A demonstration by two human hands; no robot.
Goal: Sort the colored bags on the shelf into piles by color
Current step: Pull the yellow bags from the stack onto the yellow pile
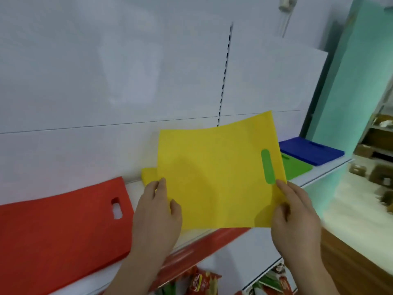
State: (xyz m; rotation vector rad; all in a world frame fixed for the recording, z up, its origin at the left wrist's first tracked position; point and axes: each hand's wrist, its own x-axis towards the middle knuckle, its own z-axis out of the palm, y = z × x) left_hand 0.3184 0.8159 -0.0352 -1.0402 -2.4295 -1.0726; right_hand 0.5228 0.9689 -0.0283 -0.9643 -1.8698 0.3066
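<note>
- Yellow bag [214,177], plain, its handle slot showing bright green.
- Red pile [59,226], plain, white showing through the slot.
- Green pile [296,166], plain.
- Dark blue pile [311,151], plain.
- White shelf [325,174] and back panel [106,71].
- Red-and-green printed packets [200,282] below.
- Pale teal wall [357,71].
</note>
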